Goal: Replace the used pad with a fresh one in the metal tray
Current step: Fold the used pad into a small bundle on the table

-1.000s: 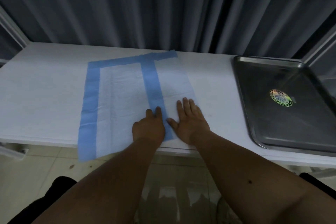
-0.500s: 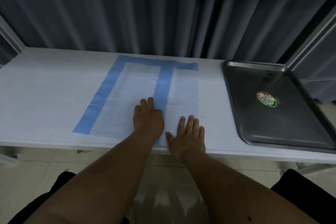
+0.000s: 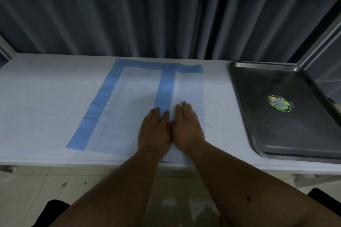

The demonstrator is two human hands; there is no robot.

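Pressing down with both palms, I have my left hand (image 3: 155, 131) and my right hand (image 3: 188, 125) flat on the pad (image 3: 132, 108), side by side, thumbs almost touching near the table's (image 3: 40, 101) front edge. Fingers on both are straight and close together, gripping nothing, just lying on the sheet. The pad is white with blue borders, spread across the middle of the white table; its right part is folded over, so a blue strip runs up the middle from between my hands toward the far edge. My left fingertips sit on that blue strip, my right hand on the white folded flap. Off to the right, well apart from the pad, the metal tray (image 3: 245, 108) lies on the same table, holding only a round sticker (image 3: 279, 103) on its floor. Grey curtains (image 3: 147, 14) hang right behind the table. Below the front edge I see pale floor tiles (image 3: 33, 190) and my forearms coming up.
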